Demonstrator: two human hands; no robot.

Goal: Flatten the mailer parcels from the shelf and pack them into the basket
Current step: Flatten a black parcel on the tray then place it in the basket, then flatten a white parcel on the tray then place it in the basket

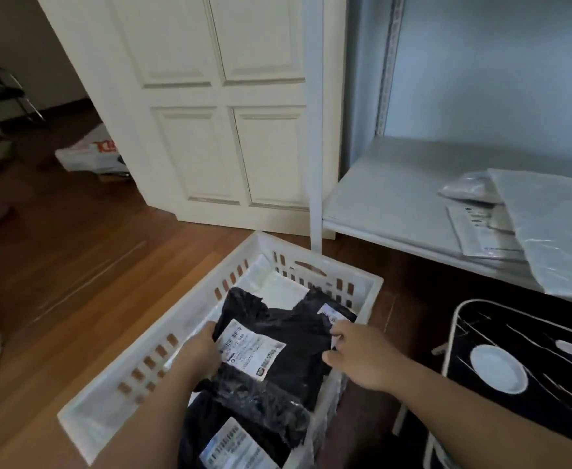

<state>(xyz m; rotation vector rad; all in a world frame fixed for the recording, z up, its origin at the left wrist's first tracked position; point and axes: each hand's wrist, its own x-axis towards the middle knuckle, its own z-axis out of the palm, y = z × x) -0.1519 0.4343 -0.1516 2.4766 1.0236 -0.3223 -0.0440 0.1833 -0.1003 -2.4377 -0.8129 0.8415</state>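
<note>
Partly under both hands (362, 358), black mailer (278, 336); fingertips hidden.

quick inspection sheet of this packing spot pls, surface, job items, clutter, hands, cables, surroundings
surface: wooden floor, with the white slotted basket standing on it
job's things: black mailer parcels with white labels stacked in the basket; grey and clear mailers lie on the white shelf
clutter: a white plastic bag on the floor by the door
grippers: left hand holds the top black parcel's left edge; right hand touches its right edge at a label
cables: nothing seen
surroundings: a black and white patterned item stands right of the basket, below the shelf
</note>
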